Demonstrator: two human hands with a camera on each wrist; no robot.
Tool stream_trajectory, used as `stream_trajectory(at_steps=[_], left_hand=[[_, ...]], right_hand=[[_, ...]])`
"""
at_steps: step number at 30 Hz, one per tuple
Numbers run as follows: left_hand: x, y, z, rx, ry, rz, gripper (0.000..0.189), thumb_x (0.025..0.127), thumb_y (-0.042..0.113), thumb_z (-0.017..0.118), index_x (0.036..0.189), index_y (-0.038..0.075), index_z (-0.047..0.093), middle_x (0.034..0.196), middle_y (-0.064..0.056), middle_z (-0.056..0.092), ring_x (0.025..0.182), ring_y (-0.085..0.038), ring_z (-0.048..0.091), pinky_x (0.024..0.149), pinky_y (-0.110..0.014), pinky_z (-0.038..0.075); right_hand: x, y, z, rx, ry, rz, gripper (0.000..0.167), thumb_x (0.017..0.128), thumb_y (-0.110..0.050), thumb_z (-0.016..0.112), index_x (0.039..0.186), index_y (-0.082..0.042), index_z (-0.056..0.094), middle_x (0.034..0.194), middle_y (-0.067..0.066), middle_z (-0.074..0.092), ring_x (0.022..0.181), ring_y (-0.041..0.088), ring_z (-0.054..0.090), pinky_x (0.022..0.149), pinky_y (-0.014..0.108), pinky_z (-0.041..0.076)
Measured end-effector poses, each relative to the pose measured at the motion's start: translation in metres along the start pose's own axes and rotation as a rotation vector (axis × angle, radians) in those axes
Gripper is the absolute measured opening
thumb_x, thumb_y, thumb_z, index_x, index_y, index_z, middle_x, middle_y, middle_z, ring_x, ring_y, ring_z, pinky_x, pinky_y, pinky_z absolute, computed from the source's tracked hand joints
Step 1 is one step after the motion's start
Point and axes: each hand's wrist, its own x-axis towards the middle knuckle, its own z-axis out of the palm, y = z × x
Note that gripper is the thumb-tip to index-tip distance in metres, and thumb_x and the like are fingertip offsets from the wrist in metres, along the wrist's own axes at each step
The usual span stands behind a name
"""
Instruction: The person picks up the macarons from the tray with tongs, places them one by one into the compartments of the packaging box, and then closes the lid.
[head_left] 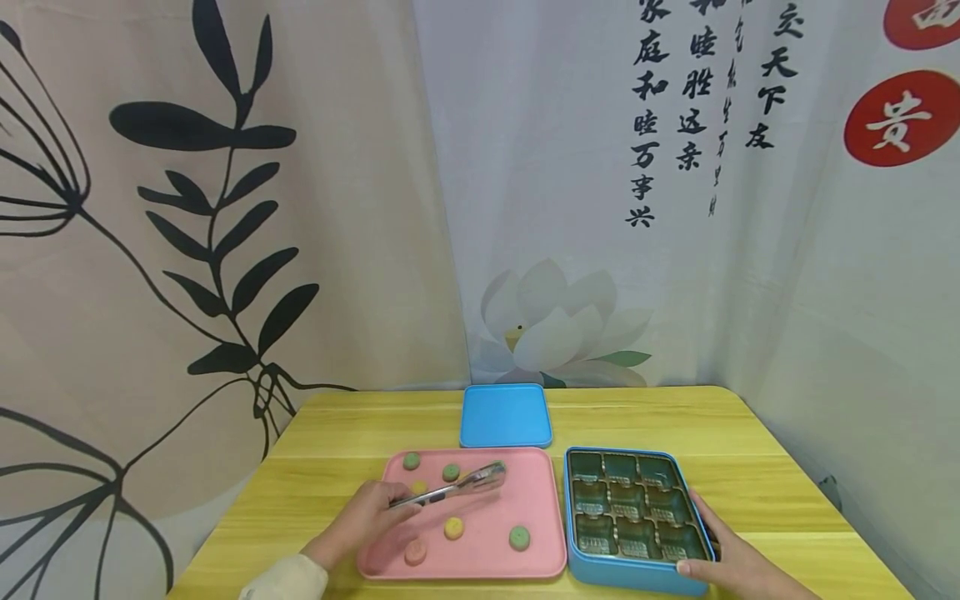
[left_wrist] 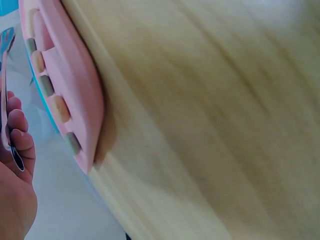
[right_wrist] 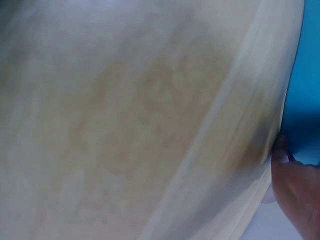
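Observation:
Metal tongs (head_left: 457, 486) lie in the grip of my left hand (head_left: 367, 517), slanting over the pink tray (head_left: 536, 492). The left wrist view also shows the fingers curled about the tongs (left_wrist: 5, 90). On the tray sit several small round macaron-like pieces: a green piece (head_left: 519, 537), a yellow piece (head_left: 453, 527), a pink piece (head_left: 416, 551) and others. Nothing shows between the tongs' tips. My right hand (head_left: 723, 550) holds the near right corner of a blue box (head_left: 633, 575), thumb at its front. A dark compartmented insert (head_left: 626, 500) fills the box.
A blue lid-like rectangle (head_left: 506, 415) lies behind the tray, near the far edge of the yellow wood-grain table (head_left: 360, 417). A printed curtain (head_left: 360, 208) hangs behind and on both sides. Tray and box stand almost side by side.

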Motion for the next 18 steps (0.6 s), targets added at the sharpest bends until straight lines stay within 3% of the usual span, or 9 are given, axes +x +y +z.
stream_trajectory(at_steps=[12,18], left_hand=[[0.010,0.023,-0.002,-0.057,-0.015,0.082,0.016,0.093,0.031,0.070,0.083,0.019,0.069,0.062,0.015,0.049,0.054,0.002,0.038,0.049,-0.018,0.034],[0.017,0.037,0.003,-0.098,-0.063,0.105,0.021,0.094,0.032,0.069,0.083,0.014,0.070,0.062,0.016,0.049,0.052,0.002,0.035,0.048,-0.017,0.031]], right_hand=[[0.002,-0.001,-0.001,-0.018,0.007,0.007,0.104,0.097,-0.032,0.065,0.154,-0.002,-0.017,0.151,0.044,-0.002,0.127,0.054,0.043,0.099,0.067,0.035],[0.002,0.001,-0.002,0.003,-0.016,-0.017,0.102,0.098,-0.029,0.063,0.153,-0.003,-0.020,0.153,0.041,-0.008,0.133,0.062,0.025,0.100,0.069,0.032]])
